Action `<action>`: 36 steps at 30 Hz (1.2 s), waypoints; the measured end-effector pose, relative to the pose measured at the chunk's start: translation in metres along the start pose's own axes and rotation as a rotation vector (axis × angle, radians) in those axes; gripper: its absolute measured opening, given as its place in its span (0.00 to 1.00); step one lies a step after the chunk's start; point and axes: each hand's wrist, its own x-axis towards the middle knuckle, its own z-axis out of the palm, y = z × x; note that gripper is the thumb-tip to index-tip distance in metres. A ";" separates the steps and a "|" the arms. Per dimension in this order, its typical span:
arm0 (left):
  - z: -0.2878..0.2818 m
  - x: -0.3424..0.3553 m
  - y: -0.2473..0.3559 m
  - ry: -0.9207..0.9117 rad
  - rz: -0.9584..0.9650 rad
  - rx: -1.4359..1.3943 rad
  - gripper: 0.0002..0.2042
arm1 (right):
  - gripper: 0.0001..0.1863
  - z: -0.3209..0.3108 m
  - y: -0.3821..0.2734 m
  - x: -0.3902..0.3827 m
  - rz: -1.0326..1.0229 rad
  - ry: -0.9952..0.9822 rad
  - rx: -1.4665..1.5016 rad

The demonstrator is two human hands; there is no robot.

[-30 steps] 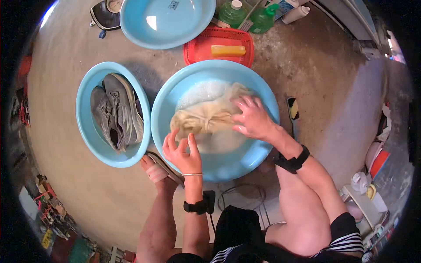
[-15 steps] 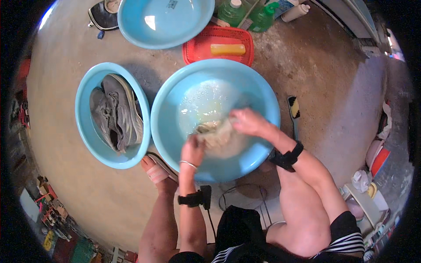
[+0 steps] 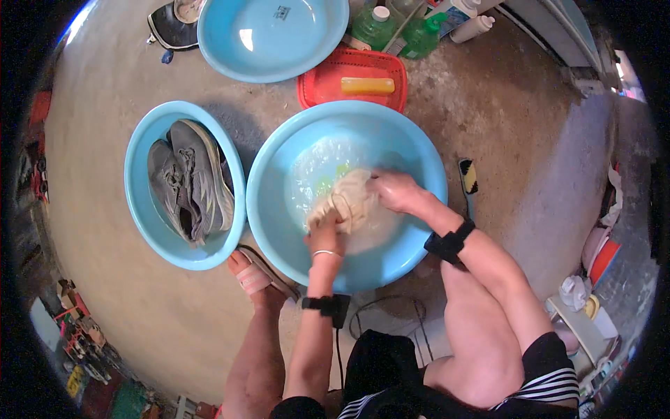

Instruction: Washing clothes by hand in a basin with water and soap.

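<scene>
In the large blue basin (image 3: 276, 244) of sudsy water, my two hands are working on a beige cloth (image 3: 352, 199), wet and bunched, with a thin dark cord-like line across it. My left hand (image 3: 326, 236), a bracelet at its wrist, grips the cloth's near-left end. At the opposite end my right hand (image 3: 394, 190) has its fingers closed on the cloth's right edge. Suds and a greenish patch show in the water beyond. Whether the cloth is a garment or a bag I cannot make out.
To the left, a smaller blue basin (image 3: 134, 199) holds grey sneakers (image 3: 199, 178). Beyond stand another blue basin (image 3: 223, 59), a red basket (image 3: 321, 82) with a yellow soap bar (image 3: 368, 86), and green bottles (image 3: 373, 29). A scrub brush (image 3: 468, 183) lies on the right.
The beige cloth has risen a little and shows more plainly. My left hand has moved right, toward my right hand. The view has shifted slightly.
</scene>
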 end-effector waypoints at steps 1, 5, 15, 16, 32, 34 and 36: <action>-0.005 0.006 -0.014 -0.186 -0.026 -0.221 0.15 | 0.15 -0.011 -0.002 0.004 -0.003 0.009 -0.003; -0.050 0.006 0.009 0.309 -0.162 -0.660 0.22 | 0.21 -0.050 -0.032 -0.008 0.342 0.231 -0.002; -0.006 0.026 0.031 0.325 -0.170 -1.297 0.30 | 0.29 0.017 -0.045 0.031 0.034 0.271 -0.087; -0.011 0.025 0.030 0.333 -0.162 -1.296 0.30 | 0.23 0.016 -0.052 0.030 -0.010 0.241 0.178; -0.101 -0.078 0.086 -0.077 0.010 -2.091 0.18 | 0.28 -0.118 -0.171 -0.083 -0.665 0.281 -0.032; -0.135 -0.098 0.108 -0.196 0.059 -2.151 0.18 | 0.28 -0.144 -0.193 -0.099 -0.653 0.310 -0.145; -0.161 -0.124 0.124 -0.320 0.024 -2.149 0.16 | 0.27 -0.164 -0.216 -0.124 -0.615 0.245 -0.143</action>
